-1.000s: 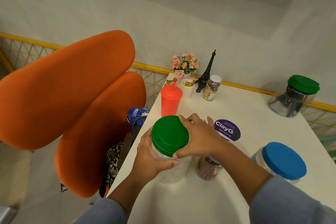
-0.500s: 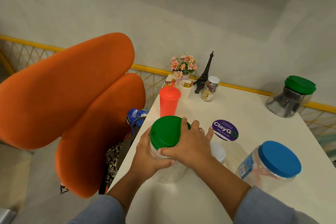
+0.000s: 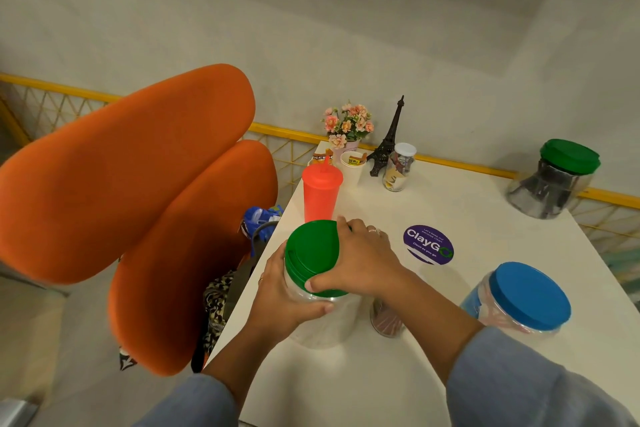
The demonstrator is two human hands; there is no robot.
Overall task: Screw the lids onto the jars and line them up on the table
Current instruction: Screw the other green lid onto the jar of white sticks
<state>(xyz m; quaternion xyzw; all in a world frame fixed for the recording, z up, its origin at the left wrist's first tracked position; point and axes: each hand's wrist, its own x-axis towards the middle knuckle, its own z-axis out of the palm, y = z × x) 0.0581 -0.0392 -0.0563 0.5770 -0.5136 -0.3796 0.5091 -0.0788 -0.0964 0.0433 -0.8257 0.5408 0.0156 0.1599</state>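
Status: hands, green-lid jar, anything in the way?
Left hand grips clear jar. Right hand grips green lid, seated on it. Small jar close under right wrist.

Grey-blue sleeves, ringed hands.
Loose grey-blue fabric left sleeve [image 3: 194, 402] and matching right sleeve [image 3: 519, 388]; a small silvery ring [image 3: 374, 230] on the right hand [image 3: 360, 260], a thin band [image 3: 261, 279] on the left hand [image 3: 280, 302].

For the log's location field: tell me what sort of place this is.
Probably a shared pantry or café-style break area, not a home. The purple ClayGo sticker on the white table says "Clean as you go", an orange cushioned chair stands beside it, and a yellow railing runs behind.
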